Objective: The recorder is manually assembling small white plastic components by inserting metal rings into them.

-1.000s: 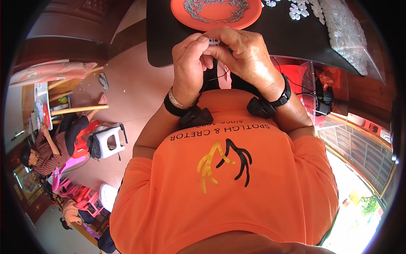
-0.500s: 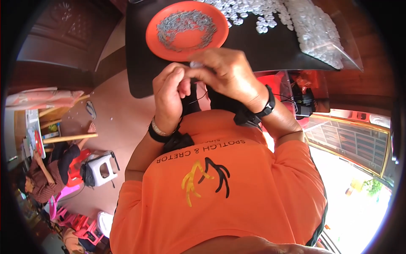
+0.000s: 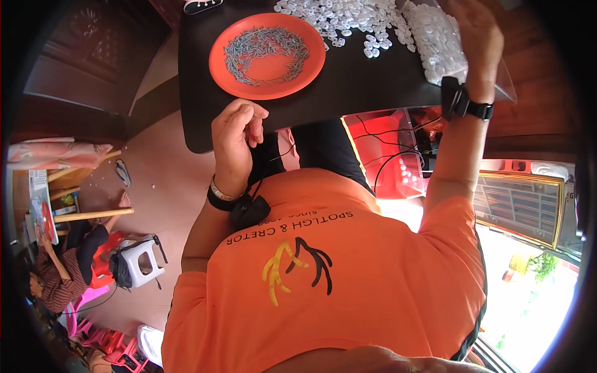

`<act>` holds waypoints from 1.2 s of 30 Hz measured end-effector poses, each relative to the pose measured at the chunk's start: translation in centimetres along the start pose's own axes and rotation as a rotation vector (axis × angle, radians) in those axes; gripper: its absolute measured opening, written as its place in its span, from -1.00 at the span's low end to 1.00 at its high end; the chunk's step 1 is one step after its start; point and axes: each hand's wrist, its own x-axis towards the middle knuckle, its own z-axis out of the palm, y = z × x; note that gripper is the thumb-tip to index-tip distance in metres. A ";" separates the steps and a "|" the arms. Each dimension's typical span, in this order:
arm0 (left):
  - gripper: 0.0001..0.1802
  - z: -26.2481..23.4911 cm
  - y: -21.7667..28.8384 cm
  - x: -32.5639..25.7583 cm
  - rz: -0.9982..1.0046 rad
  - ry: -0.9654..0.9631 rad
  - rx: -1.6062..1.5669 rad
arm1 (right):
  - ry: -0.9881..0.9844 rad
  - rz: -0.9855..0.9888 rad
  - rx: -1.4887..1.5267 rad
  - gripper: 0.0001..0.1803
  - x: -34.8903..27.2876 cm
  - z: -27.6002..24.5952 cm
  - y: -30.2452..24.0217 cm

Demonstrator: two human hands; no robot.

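My left hand (image 3: 235, 133) is held at the table's near edge, just below an orange-red plate (image 3: 214, 65). Its fingers are curled in, and whatever they may hold is hidden. Many small grey screws (image 3: 289, 40) lie on the plate in a loose ring. My right hand (image 3: 480, 43) is stretched out at the far right, over the edge of a clear plastic bag (image 3: 440, 53) full of small clear-white plastic pieces. The fingers of that hand are smeared and partly hidden near the picture's top. Loose plastic pieces (image 3: 354, 18) spread on the table left of the bag.
The black table (image 3: 367, 81) has a rounded near-left corner. Under its right side stands a red container (image 3: 388, 149) with a few clear-white pieces, and thin black cables run past it. Far left, another person (image 3: 71, 273) sits low near a white stool (image 3: 140, 264).
My right hand has left my left hand and swung far right to the bag. My left hand stays in nearly the same place, still curled. The whole view has shifted slightly.
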 end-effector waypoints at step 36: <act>-0.71 0.6 0.4 -0.7 0.032 -0.230 0.121 | -1.012 0.324 1.097 -0.89 -14.5 7.0 -14.4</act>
